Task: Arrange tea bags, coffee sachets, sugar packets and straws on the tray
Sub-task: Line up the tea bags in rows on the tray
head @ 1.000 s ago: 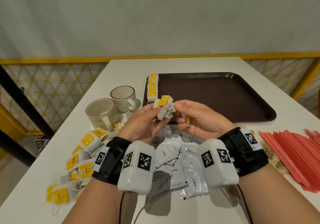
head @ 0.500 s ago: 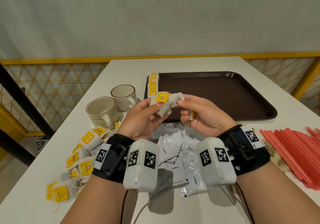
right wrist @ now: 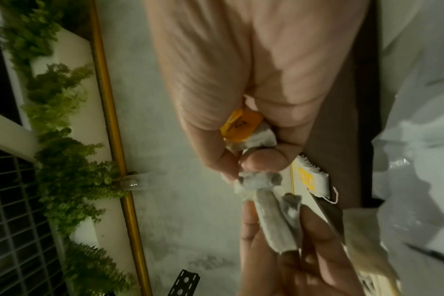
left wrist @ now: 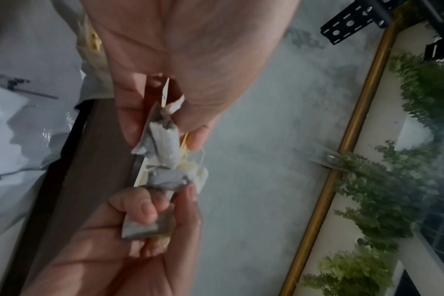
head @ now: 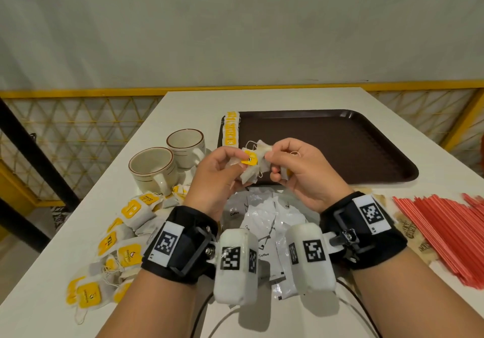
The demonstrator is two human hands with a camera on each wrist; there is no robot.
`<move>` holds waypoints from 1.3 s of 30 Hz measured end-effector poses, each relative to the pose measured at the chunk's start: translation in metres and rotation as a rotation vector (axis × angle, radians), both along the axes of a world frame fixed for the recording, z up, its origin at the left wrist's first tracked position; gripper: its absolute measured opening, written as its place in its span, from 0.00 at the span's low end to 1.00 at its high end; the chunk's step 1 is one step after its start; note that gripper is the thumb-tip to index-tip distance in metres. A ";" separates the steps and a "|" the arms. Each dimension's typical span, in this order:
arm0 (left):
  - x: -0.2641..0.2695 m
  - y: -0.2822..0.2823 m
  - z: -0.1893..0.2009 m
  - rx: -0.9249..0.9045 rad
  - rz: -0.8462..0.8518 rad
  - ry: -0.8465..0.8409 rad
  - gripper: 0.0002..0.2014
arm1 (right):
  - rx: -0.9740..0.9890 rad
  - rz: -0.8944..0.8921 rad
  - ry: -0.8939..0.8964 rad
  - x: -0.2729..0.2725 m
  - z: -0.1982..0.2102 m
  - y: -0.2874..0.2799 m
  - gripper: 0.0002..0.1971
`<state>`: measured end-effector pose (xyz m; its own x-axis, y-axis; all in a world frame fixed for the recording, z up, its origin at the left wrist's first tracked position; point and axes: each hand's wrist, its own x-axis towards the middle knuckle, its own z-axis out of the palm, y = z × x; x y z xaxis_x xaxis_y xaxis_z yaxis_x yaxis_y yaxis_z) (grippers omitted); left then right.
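on tray (head: 340, 138), tea bag row (head: 231, 128), cups (head: 167, 162)

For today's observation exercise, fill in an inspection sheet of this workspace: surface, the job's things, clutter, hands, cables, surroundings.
Surface: white table, with the brown tray at its far side.
Job's things: row of tea bags along the tray's left edge; loose tea bags at the near left; coffee sachets below the hands; red straws at right; brown packets beside the straws.
Clutter: two cups left of the tray.
Hands: left hand and right hand each pinch tangled tea bags above the tray's near edge.
Cables: wires hang from the wrist cameras.
Surroundings: grey wall, yellow railing.
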<state>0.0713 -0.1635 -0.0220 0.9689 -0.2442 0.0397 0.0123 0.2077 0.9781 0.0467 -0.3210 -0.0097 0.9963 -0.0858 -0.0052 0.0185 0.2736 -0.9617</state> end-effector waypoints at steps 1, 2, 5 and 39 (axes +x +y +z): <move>0.000 0.000 0.000 0.017 0.000 -0.004 0.10 | -0.007 0.020 0.000 0.000 -0.001 0.001 0.02; 0.000 -0.001 -0.001 0.030 0.003 -0.005 0.11 | -0.005 0.030 0.002 0.000 -0.001 0.002 0.02; 0.000 -0.001 -0.001 0.050 0.018 -0.007 0.11 | -0.034 0.026 0.006 0.001 -0.003 0.002 0.06; 0.001 0.002 -0.002 0.243 0.055 -0.293 0.07 | -0.373 -0.011 -0.075 -0.003 0.002 -0.005 0.02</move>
